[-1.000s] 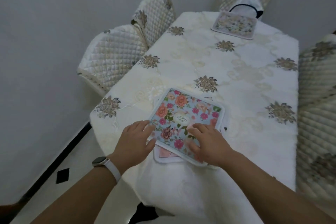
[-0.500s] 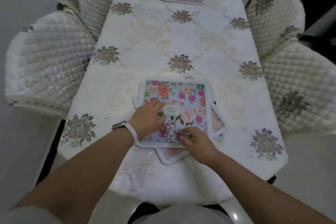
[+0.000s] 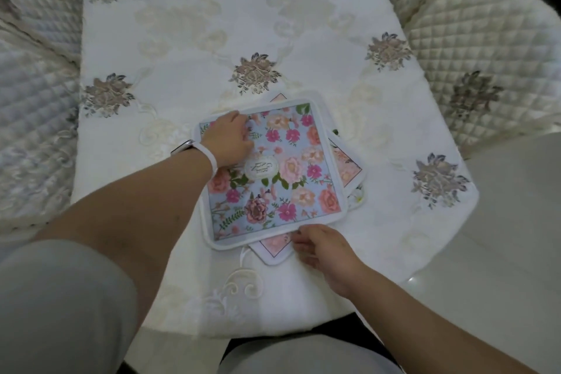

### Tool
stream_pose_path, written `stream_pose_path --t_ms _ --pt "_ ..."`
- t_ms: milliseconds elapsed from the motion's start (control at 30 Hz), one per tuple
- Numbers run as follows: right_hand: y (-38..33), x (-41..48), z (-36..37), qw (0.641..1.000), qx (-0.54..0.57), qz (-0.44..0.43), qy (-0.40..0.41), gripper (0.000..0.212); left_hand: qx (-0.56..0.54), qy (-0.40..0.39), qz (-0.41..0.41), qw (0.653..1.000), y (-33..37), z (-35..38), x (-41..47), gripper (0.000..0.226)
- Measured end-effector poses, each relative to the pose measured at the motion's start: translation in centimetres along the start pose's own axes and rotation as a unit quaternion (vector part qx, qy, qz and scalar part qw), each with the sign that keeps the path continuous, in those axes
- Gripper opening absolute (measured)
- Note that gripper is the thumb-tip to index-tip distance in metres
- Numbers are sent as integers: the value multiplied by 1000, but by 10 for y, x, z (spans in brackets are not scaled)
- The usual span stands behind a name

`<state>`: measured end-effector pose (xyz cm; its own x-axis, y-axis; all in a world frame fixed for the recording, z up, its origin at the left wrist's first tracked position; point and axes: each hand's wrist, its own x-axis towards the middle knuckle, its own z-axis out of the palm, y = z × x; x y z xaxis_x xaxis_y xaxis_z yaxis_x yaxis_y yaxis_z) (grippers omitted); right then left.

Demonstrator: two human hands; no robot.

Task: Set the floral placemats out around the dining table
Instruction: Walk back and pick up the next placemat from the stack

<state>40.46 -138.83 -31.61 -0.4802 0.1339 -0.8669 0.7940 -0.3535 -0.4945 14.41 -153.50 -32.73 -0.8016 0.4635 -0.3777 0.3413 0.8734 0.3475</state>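
Standing over the near end of the bench (image 3: 188, 39), the person has the stack of floral placemats (image 3: 273, 179) at centre; the left hand (image 3: 229, 138) lies spread flat on the top mat's 10 o'clock corner. The right hand (image 3: 326, 247), at 6 o'clock, has its grip pinching a lower mat's edge (image 3: 273, 247). Risk: pulling may drag neighbouring mats and ruck the cloth.

- A dining table (image 3: 303, 24) draped in a cream embroidered tablecloth (image 3: 188, 39).
- A stack of floral placemats (image 3: 273, 173) lies on it, between both hands.
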Motion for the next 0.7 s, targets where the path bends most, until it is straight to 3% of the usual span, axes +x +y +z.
stream_pose_path --t_ms 100,233,367,567,700 --pt "1 0 2 992 108 57 -12 22 -5 -12 -12 1000 -2 -4 16 62" --pt "0 2 5 986 155 64 -6 22 18 -3 -27 999 2 -7 25 58" --pt "6 5 11 981 189 31 12 20 59 16 -61 996 9 -11 21 62" --pt "5 8 14 976 195 -59 75 27 -27 21 -43 998 9 -14 -3 29" --pt "5 8 14 976 167 -82 110 31 -67 18 -59 996 4 -14 -27 21"
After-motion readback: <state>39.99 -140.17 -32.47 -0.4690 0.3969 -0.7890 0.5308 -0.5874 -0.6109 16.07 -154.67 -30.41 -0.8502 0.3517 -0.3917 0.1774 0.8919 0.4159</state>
